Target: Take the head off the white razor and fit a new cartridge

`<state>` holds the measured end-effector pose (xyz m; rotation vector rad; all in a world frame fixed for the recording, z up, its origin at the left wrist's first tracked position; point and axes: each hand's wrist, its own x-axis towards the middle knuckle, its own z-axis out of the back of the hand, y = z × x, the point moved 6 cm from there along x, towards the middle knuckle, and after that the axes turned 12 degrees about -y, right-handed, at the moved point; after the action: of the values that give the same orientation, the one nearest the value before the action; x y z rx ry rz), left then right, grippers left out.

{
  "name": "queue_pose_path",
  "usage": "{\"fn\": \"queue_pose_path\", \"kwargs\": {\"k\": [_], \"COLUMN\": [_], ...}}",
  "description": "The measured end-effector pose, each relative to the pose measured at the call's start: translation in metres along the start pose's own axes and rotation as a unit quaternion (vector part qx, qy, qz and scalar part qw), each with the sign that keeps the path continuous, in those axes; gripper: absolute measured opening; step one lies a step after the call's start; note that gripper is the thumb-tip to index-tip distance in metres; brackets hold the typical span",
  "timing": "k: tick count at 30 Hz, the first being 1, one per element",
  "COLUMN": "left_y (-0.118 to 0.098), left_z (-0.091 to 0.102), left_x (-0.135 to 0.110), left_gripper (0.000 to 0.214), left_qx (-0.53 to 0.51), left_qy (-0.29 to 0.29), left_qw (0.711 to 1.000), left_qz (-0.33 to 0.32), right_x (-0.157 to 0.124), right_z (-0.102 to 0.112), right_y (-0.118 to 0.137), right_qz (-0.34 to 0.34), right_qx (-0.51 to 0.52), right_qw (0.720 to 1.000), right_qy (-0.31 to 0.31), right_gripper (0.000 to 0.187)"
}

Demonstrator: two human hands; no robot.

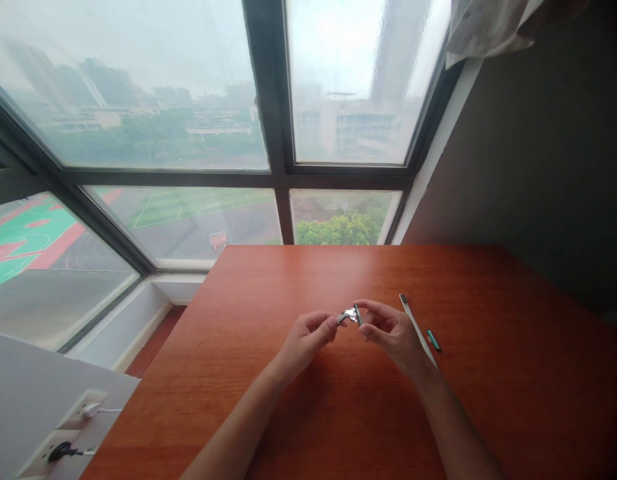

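Above the table (288, 280), both hands meet at a small silver razor (346, 315). My left hand (308, 337) is closed in a pinch on its metal handle, and much of that handle is hidden by the fingers. The dark blade head (357, 315) stands upright between the thumb and fingertips of my right hand (391, 328), which grips it by its two ends. Just right of that hand lies a long, thin white stick (418, 330) with a dark tip, partly covered by the wrist. A small green and black piece (433, 340), shaped like a blade cartridge, rests beside it.
Tall windows with dark frames (278, 179) rise behind the table's far edge. At lower left, a white wall panel carries sockets (83, 408) with a white plug and a black plug (63, 452). A grey wall (528, 147) stands to the right.
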<state>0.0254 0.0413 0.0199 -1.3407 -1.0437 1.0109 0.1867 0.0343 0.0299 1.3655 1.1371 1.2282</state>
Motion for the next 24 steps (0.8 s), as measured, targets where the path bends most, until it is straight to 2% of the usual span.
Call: {"fn": "queue_pose_path", "kwargs": {"k": [5,15,21,24], "left_y": [-0.0005,-0.0055,-0.0025,-0.0021], "left_z": [-0.0003,-0.0062,-0.0051,-0.0028], "left_x": [-0.0009,-0.0043,-0.0022,-0.0011], "left_gripper": [0.039,0.039,0.048,0.046], "left_qx": [-0.004,-0.045,-0.037,-0.018], "left_qy": [-0.005,0.034,0.031,0.01], "left_qw": [1.0,0.998,0.998,0.999], "left_qz": [-0.002,0.018,0.032,0.025], "right_x": [-0.0014,-0.0041,-0.0028,-0.0023], "right_z": [-0.0005,-0.0009,0.0009,0.0012], "right_y": [-0.0013,0.0004,-0.0016,-0.0015], "right_qz": [-0.004,0.001,0.004,0.006], "right_qx": [0.016,0.037,0.019,0.016], "right_qw": [1.0,0.999,1.0,1.0], "right_qy": [0.004,0.02,0.022,0.015], "right_gripper": [0.042,0.038,0.038,0.039]}}
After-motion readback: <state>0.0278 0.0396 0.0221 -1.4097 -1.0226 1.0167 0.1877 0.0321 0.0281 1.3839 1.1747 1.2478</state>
